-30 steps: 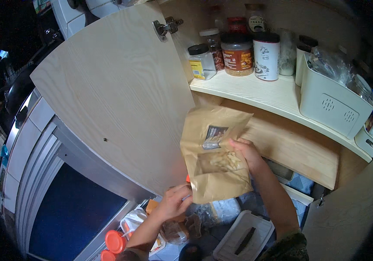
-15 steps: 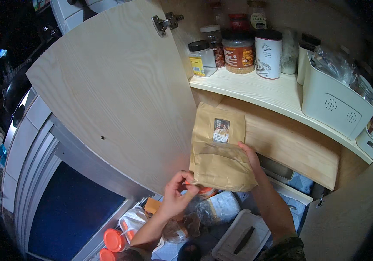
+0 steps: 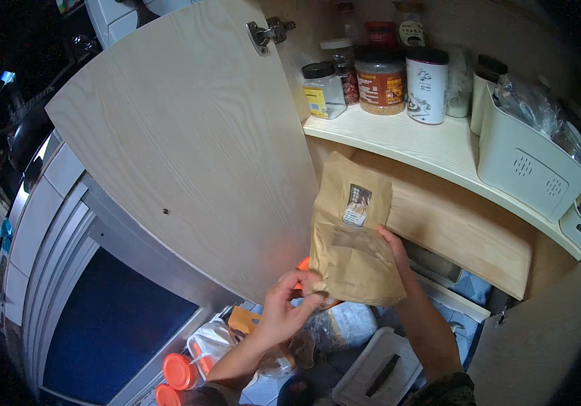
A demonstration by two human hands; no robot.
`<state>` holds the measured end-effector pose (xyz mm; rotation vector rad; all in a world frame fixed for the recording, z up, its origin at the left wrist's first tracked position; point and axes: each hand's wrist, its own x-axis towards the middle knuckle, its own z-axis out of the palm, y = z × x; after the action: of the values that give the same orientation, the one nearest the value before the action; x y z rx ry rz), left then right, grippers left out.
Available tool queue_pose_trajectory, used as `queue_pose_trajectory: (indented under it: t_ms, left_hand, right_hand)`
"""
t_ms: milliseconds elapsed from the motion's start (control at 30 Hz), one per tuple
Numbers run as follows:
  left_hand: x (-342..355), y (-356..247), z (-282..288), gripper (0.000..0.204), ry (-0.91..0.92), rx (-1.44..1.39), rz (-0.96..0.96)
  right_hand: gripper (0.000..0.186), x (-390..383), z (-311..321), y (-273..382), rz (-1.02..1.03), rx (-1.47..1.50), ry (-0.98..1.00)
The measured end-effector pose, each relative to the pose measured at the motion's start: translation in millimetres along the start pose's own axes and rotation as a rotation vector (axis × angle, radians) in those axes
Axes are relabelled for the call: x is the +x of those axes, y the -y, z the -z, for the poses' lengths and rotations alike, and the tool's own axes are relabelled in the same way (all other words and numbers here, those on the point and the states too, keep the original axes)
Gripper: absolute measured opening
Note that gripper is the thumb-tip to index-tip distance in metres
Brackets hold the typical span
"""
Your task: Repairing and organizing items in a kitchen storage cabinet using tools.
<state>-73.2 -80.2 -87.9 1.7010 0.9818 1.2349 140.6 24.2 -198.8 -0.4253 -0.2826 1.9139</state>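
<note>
A brown kraft paper food pouch (image 3: 361, 267) with a small picture label is held up before the lower part of an open cupboard. My left hand (image 3: 290, 304) pinches its lower left corner between thumb and fingers. My right hand (image 3: 397, 252) grips the pouch along its right side, thumb on the front and the other fingers hidden behind it. The pouch leans to the right, its upper part folded back near the wooden door.
An open wooden door (image 3: 189, 149) stands at left. Jars (image 3: 380, 84) and a pale plastic basket (image 3: 531, 166) fill the shelf (image 3: 399, 145). Below lie a white lidded box (image 3: 378, 369), plastic-wrapped packages (image 3: 351, 321) and orange-lidded containers (image 3: 179, 371). A dark blue glass panel (image 3: 111, 325) is at lower left.
The pouch and both hands have shifted slightly to the right within the view, and the pouch is tilted a little more. The whole scene has also moved slightly right. Both hands keep their hold.
</note>
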Motion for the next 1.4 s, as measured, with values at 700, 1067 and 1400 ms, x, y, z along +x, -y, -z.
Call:
queue_pose_trajectory:
  t_ms: [700, 1067, 1400]
  left_hand:
    - [15, 53, 29, 0.014, 0.102, -0.274, 0.471]
    - [-4, 73, 6, 0.023, -0.131, -0.128, 0.22]
    - [0, 82, 18, 0.025, -0.2, -0.112, 0.178]
  right_hand:
    - [0.037, -25, -32, 23, 1.013, -0.83, -0.525]
    - [0.019, -29, -31, 2, 0.648, -0.735, -0.352]
    - [0.061, -50, -25, -35, 0.046, -0.898, -0.054]
